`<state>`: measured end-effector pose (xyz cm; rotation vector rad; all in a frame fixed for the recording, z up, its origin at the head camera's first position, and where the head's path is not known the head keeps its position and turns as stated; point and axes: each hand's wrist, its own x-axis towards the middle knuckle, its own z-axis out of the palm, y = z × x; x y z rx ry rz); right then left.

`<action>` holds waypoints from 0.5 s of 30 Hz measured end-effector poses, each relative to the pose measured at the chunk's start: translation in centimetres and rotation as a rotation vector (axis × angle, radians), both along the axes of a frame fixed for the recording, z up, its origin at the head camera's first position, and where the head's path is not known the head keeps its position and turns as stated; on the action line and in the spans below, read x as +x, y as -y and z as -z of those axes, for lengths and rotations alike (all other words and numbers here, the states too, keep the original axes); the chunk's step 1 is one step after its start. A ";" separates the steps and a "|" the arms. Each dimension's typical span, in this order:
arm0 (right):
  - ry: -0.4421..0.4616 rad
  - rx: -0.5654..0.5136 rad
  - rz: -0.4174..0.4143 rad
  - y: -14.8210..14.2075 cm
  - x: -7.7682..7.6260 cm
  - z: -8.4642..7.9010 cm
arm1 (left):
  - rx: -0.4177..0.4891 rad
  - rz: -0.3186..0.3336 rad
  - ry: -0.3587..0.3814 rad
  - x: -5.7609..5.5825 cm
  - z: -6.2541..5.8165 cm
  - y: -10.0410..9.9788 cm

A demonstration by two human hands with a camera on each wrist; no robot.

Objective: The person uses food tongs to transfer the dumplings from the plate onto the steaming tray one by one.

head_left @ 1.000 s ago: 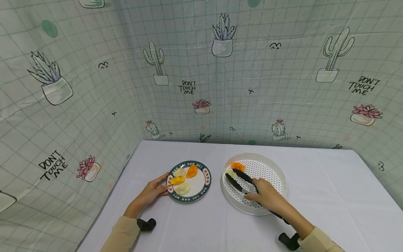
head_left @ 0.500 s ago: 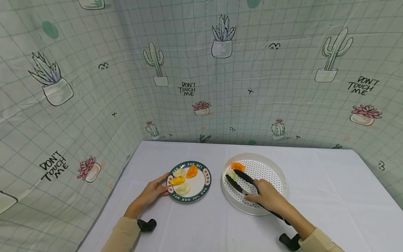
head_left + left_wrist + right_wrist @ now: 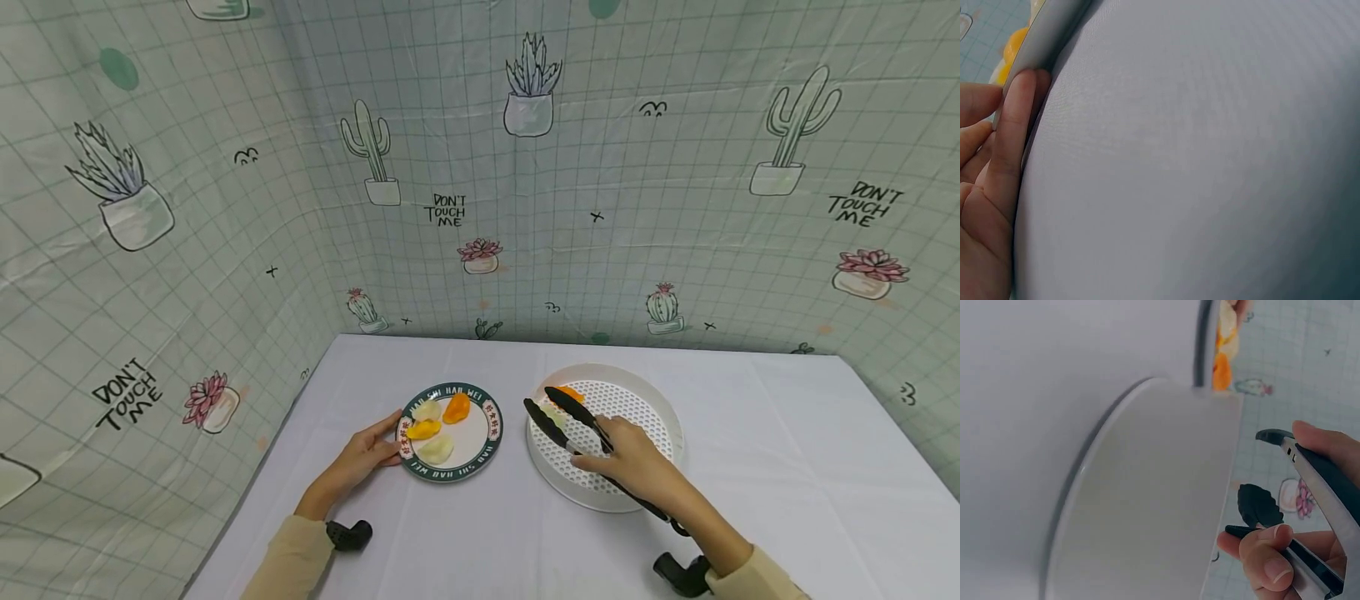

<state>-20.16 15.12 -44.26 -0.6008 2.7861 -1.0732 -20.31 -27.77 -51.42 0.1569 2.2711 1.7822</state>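
Note:
My left hand (image 3: 365, 450) pinches the left rim of a round plate (image 3: 471, 444) with a green lettered border, thumb above and fingers underneath in the left wrist view. On that plate lie two pale dumpling-like pieces (image 3: 435, 450), a yellow one (image 3: 423, 430) and an orange one (image 3: 456, 408). Black-tipped metal tongs (image 3: 568, 406) are in my right hand (image 3: 633, 458), spread apart over the left side of a white perforated steamer tray (image 3: 637, 417). Below them in the tray are a pale piece (image 3: 553, 415) and an orange piece (image 3: 573, 392), partly hidden by the tongs.
A white cloth covers the table (image 3: 517, 542). Behind and to the left hangs a grid-patterned curtain (image 3: 420, 275) with cactus drawings. Black wrist mounts (image 3: 350, 536) sit by both sleeves.
My right hand has moved the tongs slightly up and to the left, so their tips now stand over the tray's left rim. The left hand and plate have stayed still.

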 end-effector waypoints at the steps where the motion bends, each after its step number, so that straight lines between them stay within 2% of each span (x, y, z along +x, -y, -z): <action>1: 0.006 -0.009 -0.003 0.2 0.1 -0.1 | 0.003 -0.001 0.002 0.0 0.0 0.0; 7: 0.038 -0.047 -0.024 1.8 0.2 -0.6 | 0.010 -0.013 0.011 -0.2 0.2 -0.1; 15: 0.056 -0.111 -0.110 4.6 0.3 -0.3 | 0.011 0.002 0.004 -0.2 0.2 0.0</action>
